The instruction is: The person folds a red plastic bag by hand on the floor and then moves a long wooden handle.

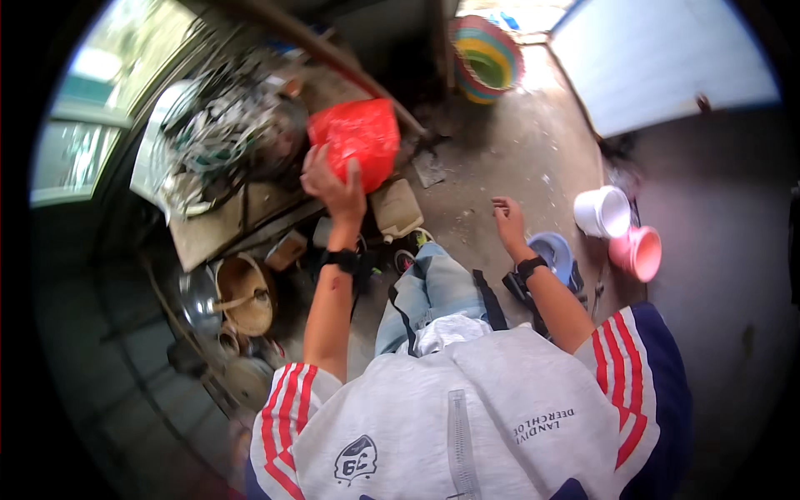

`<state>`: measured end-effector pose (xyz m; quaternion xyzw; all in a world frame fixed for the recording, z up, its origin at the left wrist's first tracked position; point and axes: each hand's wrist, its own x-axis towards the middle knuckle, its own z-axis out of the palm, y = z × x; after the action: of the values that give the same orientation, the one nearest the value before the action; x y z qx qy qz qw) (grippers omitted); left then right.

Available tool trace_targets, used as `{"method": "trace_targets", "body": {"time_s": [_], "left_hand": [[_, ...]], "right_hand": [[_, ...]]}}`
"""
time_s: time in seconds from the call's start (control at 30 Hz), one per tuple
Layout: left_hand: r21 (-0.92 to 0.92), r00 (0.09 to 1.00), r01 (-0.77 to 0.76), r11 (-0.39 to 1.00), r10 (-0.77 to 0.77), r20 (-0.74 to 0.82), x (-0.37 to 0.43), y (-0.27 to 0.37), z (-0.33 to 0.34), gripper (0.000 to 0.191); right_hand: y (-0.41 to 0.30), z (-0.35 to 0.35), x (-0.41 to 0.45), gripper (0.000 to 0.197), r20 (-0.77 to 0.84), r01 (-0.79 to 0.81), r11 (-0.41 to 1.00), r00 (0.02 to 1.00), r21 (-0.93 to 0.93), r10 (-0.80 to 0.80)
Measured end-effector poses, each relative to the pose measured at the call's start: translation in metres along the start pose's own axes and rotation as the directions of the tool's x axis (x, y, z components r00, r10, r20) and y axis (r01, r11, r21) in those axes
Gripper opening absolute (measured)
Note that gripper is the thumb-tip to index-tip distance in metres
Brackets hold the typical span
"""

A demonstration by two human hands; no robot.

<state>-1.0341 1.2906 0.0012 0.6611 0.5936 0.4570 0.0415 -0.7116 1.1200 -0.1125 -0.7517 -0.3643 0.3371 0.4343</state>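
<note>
My left hand [334, 187] is at a shiny red plastic bag [359, 140], its fingers and thumb against the bag's near left side; whether they grip it is not plain. The bag bulges and lies at the edge of a cluttered wooden table [209, 240], and its contents are hidden. To the right, my right hand [509, 222] hangs over the floor with nothing in it, fingers slightly bent and apart. A blue plastic basin [553, 250] stands on the floor near my right wrist. Below the bag is a yellowish plastic jerrycan [397, 209].
A tangled heap of cords and wrappings [231, 131] covers the table by the window. Under it stand a brown basin [247, 294] and other vessels. On the right are a white bucket [603, 212] and a pink bucket [637, 253]. A striped basket [487, 59] stands near the doorway.
</note>
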Motion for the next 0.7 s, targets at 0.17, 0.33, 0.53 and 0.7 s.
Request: {"method": "trace_targets", "body": {"time_s": [0.17,0.33,0.53,0.7], "left_hand": [[-0.067,0.978,-0.206,0.976,0.208,0.013,0.006,0.036,0.003,0.044],[-0.287,0.815,-0.439,0.851,0.512,0.272,-0.060,0.056,0.006,0.021],[-0.468,0.672,-0.351,0.811,0.566,0.477,-0.098,0.048,0.090,0.017],[-0.522,0.695,-0.475,0.708,0.666,0.271,-0.058,0.078,0.110,0.014]], "right_hand": [[0.031,-0.067,-0.055,0.021,-0.153,-0.074,0.992,0.987,-0.106,0.057],[0.051,-0.070,-0.143,0.020,-0.287,-0.181,0.982,0.945,-0.061,0.156],[0.063,-0.085,-0.143,0.020,-0.361,-0.326,0.945,0.880,0.012,0.308],[0.069,-0.106,-0.141,0.018,-0.434,-0.277,0.956,0.852,0.102,0.293]]}}
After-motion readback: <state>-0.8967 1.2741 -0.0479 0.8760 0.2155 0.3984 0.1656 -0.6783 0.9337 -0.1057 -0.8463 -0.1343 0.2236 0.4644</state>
